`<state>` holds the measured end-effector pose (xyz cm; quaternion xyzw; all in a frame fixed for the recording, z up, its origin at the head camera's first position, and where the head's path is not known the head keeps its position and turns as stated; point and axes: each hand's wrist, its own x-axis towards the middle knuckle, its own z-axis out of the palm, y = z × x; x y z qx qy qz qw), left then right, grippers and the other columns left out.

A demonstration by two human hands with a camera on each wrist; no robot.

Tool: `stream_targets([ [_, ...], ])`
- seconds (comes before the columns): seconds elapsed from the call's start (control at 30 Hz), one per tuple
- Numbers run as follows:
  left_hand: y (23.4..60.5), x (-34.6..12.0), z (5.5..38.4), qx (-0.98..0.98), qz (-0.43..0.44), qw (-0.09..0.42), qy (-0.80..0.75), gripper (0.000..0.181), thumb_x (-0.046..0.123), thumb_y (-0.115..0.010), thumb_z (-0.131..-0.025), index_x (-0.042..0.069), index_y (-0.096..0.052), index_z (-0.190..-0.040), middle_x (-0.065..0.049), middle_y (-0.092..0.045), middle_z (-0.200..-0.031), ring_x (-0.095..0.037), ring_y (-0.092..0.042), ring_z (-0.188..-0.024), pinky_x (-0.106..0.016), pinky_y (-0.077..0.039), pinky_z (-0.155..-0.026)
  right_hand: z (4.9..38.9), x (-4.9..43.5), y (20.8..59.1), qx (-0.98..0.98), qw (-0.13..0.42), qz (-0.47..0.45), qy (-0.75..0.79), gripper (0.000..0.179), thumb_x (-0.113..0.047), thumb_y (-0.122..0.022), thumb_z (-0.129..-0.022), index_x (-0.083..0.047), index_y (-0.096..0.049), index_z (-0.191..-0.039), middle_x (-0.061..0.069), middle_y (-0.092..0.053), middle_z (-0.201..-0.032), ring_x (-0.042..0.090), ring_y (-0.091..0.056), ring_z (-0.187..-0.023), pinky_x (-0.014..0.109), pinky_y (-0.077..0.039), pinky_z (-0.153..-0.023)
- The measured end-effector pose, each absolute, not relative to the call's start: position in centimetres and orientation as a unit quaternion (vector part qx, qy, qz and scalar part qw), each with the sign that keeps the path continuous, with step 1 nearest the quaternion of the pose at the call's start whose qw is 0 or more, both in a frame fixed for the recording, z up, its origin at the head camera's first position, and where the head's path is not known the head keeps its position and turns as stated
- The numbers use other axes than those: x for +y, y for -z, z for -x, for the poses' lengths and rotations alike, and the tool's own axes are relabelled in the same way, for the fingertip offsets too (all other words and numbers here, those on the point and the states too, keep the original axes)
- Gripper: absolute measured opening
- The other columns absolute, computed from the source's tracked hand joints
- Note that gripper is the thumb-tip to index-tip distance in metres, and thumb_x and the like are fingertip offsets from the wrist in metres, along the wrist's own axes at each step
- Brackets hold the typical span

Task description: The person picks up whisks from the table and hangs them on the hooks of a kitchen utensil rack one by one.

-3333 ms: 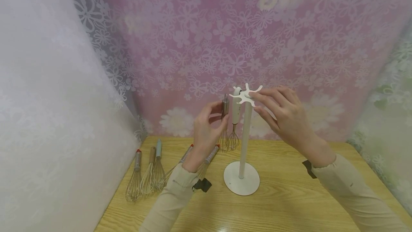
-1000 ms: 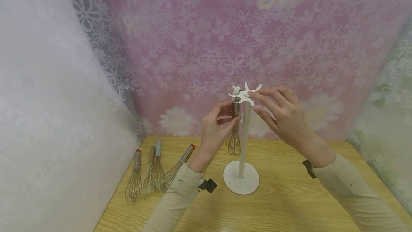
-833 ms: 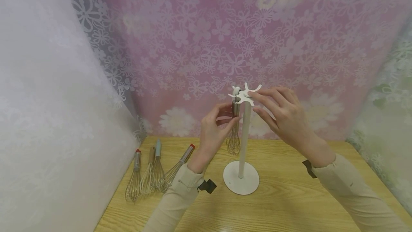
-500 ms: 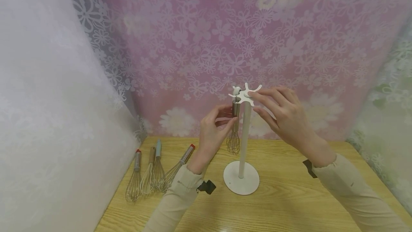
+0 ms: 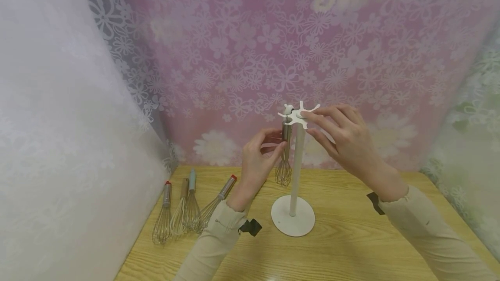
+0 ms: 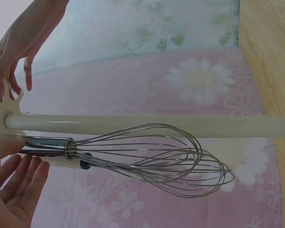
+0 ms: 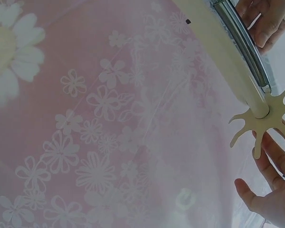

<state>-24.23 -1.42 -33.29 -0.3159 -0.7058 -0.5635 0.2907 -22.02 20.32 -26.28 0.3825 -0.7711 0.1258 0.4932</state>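
Under the hooked top of a white stand [image 5: 298, 155] hangs a metal-handled whisk [image 5: 287, 132], upright. My left hand [image 5: 258, 155] is beside its handle, thumb tip at the handle's edge; in the left wrist view the fingers [image 6: 35, 183] spread loosely below the whisk handle [image 6: 46, 146]. A white-handled whisk [image 6: 61, 162] hangs close behind, mostly covered in the head view. My right hand [image 5: 345, 140] rests its index fingertip on the hub of the stand's hooked top [image 5: 295, 117]. In the right wrist view, its thumb [image 7: 247, 194] is apart from the hooks.
On the left of the wooden table [image 5: 343, 246] lie several whisks: one with a red-tipped handle [image 5: 167, 194], a wooden-handled one [image 5: 184, 187], a light blue-handled one [image 5: 192, 181], and another red-tipped one [image 5: 226, 187], partly behind my sleeve. Floral cloth [image 5: 242, 55] rises behind.
My left hand has carried the metal-handled whisk right, to the stand's hooks. Over the last second its thumb has drawn back left across the handle. The right hand has stayed on the hub.
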Motion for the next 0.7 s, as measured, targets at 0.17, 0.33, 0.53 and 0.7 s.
stream_targets([
  [0.17,33.5,-1.7,24.2,-0.704,0.311,0.303,0.561,0.026,0.011,-0.071,-0.096,0.005,-0.068,-0.120,-0.011,-0.073,-0.109,-0.023,-0.072,-0.097,-0.030,-0.062,-0.082,22.1,20.1,26.1,-0.762,0.503,-0.387,-0.123,0.044,-0.041,-0.049,-0.107,-0.007,-0.072,-0.122,0.018,-0.068,-0.102,0.041,-0.056,-0.094,0.053,-0.046,-0.085],
  [0.33,33.9,-2.2,24.6,-0.702,0.307,0.310,0.563,0.022,0.007,-0.068,-0.097,0.002,-0.068,-0.119,-0.012,-0.073,-0.108,-0.024,-0.071,-0.098,-0.035,-0.063,-0.081,22.2,20.1,26.0,-0.758,0.507,-0.391,-0.123,0.043,-0.040,-0.050,-0.107,-0.006,-0.072,-0.121,0.018,-0.067,-0.099,0.041,-0.055,-0.092,0.052,-0.046,-0.084],
  [0.53,34.6,-3.2,25.3,-0.708,0.292,0.315,0.560,0.023,0.002,-0.067,-0.096,0.001,-0.067,-0.119,-0.014,-0.072,-0.109,-0.024,-0.071,-0.098,-0.035,-0.063,-0.079,22.3,20.0,26.0,-0.759,0.508,-0.388,-0.122,0.044,-0.040,-0.049,-0.107,-0.006,-0.072,-0.121,0.018,-0.066,-0.098,0.041,-0.055,-0.093,0.053,-0.046,-0.086],
  [0.7,36.0,-4.1,26.1,-0.720,0.265,0.322,0.555,0.022,0.001,-0.068,-0.095,0.003,-0.068,-0.117,-0.013,-0.074,-0.107,-0.027,-0.072,-0.094,-0.038,-0.064,-0.076,22.3,20.0,26.0,-0.761,0.505,-0.388,-0.126,0.043,-0.040,-0.049,-0.107,-0.007,-0.072,-0.121,0.018,-0.066,-0.097,0.041,-0.055,-0.093,0.053,-0.045,-0.088],
])
